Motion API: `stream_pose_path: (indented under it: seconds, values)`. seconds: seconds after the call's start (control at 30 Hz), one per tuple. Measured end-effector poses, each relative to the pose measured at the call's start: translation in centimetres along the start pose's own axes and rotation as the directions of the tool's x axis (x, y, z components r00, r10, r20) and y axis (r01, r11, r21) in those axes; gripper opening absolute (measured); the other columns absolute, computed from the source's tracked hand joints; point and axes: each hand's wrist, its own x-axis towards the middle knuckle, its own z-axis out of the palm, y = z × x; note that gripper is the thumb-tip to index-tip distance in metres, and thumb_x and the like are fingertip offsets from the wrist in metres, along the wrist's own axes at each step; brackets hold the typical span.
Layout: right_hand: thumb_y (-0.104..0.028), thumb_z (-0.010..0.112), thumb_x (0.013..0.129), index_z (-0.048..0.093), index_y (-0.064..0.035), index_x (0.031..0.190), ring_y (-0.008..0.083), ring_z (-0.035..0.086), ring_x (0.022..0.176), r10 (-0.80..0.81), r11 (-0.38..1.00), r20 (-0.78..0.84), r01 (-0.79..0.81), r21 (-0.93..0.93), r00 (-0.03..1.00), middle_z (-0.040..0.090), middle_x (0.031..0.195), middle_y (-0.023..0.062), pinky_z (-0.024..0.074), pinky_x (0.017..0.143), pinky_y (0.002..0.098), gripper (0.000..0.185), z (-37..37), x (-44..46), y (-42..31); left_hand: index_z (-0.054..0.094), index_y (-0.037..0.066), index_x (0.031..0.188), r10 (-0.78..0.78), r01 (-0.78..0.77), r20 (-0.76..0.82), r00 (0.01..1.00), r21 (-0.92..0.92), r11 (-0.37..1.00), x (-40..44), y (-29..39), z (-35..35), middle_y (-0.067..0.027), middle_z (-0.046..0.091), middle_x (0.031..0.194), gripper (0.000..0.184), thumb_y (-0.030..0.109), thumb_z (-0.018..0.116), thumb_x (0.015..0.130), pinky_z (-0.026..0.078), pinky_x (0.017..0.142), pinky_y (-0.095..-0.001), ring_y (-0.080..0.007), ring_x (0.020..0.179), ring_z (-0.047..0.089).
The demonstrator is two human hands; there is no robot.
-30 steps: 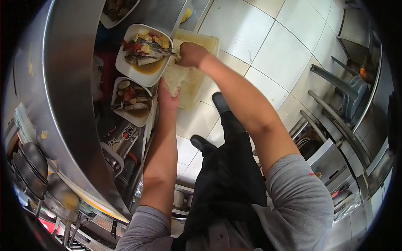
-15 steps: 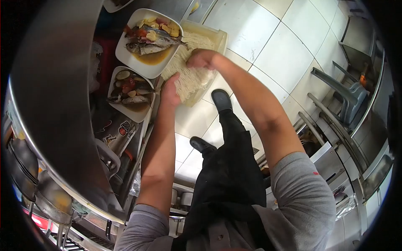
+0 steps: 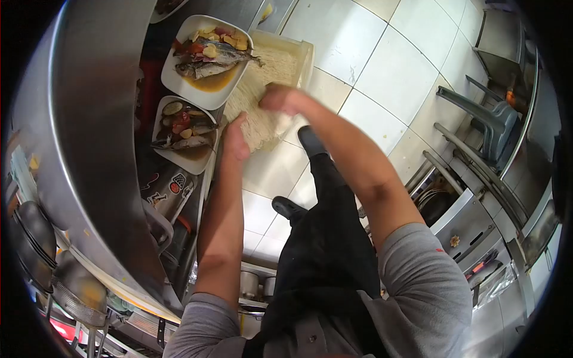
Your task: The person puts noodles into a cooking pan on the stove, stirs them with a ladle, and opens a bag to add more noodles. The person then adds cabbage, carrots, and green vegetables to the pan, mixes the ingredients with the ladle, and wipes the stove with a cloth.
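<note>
A mass of thin pale noodles (image 3: pixel 253 116) lies over a cream rectangular tub (image 3: pixel 304 65). My left hand (image 3: pixel 237 140) grips the near left edge of the noodles, its thumb on top and its other fingers hidden below. Just over the noodles, my right hand (image 3: pixel 280 99) is bent at the wrist and smeared by motion, so its grip is unclear. To the left of the tub stands a white bowl (image 3: pixel 173 74) of whole fish in brown sauce with garlic and tomato. A second, smaller white bowl (image 3: pixel 160 128) with fish and vegetables sits nearer to me, beside my left wrist.
A broad steel surface (image 3: pixel 101 119) curves along the left, with strainers (image 3: pixel 77 286) below it. White floor tiles (image 3: pixel 382 65) lie beyond the tub. At the right are a grey plastic chair (image 3: pixel 498 128) and metal rails (image 3: pixel 477 170).
The view has shifted slightly, moving the bowls and tub a little left in the picture. My right hand has moved slightly over the noodles; my left hand keeps its place at their edge.
</note>
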Motion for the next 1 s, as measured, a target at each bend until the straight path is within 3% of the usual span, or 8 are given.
stream_pose_path:
  seconds: [0.1,0.17,0.37,0.6,0.77,0.87,0.93,1.0]
  values:
    - [-0.013,0.071,0.076,0.061,0.0061,0.114,0.0293,0.068,0.084,0.034,0.982,0.020,-0.037,0.188,0.999,0.070,0.100,0.0166,0.0546,0.076,0.0416,0.043,-5.4,-0.2,3.3,0.049,0.001,0.135,-0.123,0.127,0.142,0.982,-0.021,0.992,-1.2,1.9,-0.1,-0.0151,0.056,0.134,0.045,0.028,0.054,0.099,0.041,0.107,-0.0481,-0.0316,0.124,0.054]
    - [-0.011,0.066,0.083,0.062,0.0041,0.113,0.0235,0.068,0.093,-0.031,0.767,0.462,-0.275,0.579,0.886,0.068,0.109,0.0137,0.0566,0.083,0.0365,0.034,-7.7,0.5,6.8,0.048,0.002,0.136,-0.119,0.124,0.186,0.975,-0.013,0.992,-1.8,2.0,-0.4,-0.0155,0.057,0.133,0.046,0.028,0.054,0.098,0.043,0.104,-0.0493,-0.0327,0.121,0.055]
    - [-0.007,0.065,0.081,0.060,0.0031,0.118,0.0222,0.068,0.090,-0.005,0.826,0.409,-0.227,0.517,0.912,0.068,0.105,0.0151,0.0584,0.080,0.0363,0.038,-12.3,-7.3,6.2,0.055,0.004,0.127,-0.209,0.191,0.224,0.952,0.100,0.976,-3.9,-0.6,-4.4,-0.0100,0.063,0.117,0.037,0.022,0.058,0.095,0.051,0.092,-0.0441,-0.0262,0.105,0.062]
    - [-0.006,0.067,0.077,0.058,0.0029,0.122,0.0247,0.068,0.096,0.103,0.851,0.452,-0.314,0.421,0.886,0.067,0.111,0.0152,0.0560,0.087,0.0389,0.047,-16.8,-16.1,8.3,0.055,0.005,0.123,-0.019,0.006,0.082,0.996,0.155,0.988,-7.8,-0.8,-5.1,-0.0112,0.064,0.107,0.035,0.028,0.059,0.096,0.053,0.085,-0.0450,-0.0275,0.098,0.064]
    - [-0.008,0.067,0.080,0.059,0.0032,0.122,0.0225,0.068,0.098,0.021,0.810,0.277,-0.179,0.558,0.961,0.068,0.110,0.0128,0.0555,0.087,0.0369,0.044,-11.9,-22.7,11.0,0.055,0.005,0.123,0.110,-0.107,0.080,0.991,-0.039,0.994,-2.7,-0.7,3.3,-0.0114,0.064,0.110,0.039,0.033,0.061,0.096,0.052,0.088,-0.0418,-0.0259,0.102,0.063]
    - [-0.006,0.065,0.083,0.056,0.0011,0.127,0.0239,0.066,0.103,-0.064,0.612,0.133,-0.067,0.788,0.989,0.066,0.116,0.0135,0.0543,0.091,0.0394,0.046,-6.3,-24.7,15.3,0.053,0.002,0.128,0.140,-0.140,-0.009,0.990,-0.144,0.980,0.9,-0.8,5.7,-0.0129,0.063,0.121,0.047,0.036,0.057,0.097,0.050,0.093,-0.0416,-0.0251,0.108,0.062]
    - [-0.005,0.062,0.086,0.053,0.0002,0.131,0.0250,0.065,0.107,-0.109,0.418,-0.016,0.060,0.906,0.994,0.064,0.122,0.0140,0.0533,0.095,0.0410,0.046,-2.2,-27.1,15.9,0.053,0.001,0.129,0.326,-0.192,-0.140,0.935,0.573,0.797,1.8,-1.0,4.3,-0.0173,0.063,0.124,0.051,0.037,0.060,0.094,0.048,0.094,-0.0407,-0.0250,0.109,0.062]
    - [-0.004,0.058,0.089,0.050,-0.0007,0.134,0.0270,0.064,0.111,-0.046,0.219,-0.150,0.156,0.963,0.988,0.062,0.125,0.0140,0.0532,0.096,0.0429,0.046,1.4,-29.8,14.6,0.051,-0.004,0.130,0.707,-0.289,-0.002,0.707,0.912,0.292,0.1,-3.5,1.4,-0.0149,0.065,0.111,0.051,0.028,0.063,0.092,0.050,0.082,-0.0329,-0.0210,0.098,0.062]
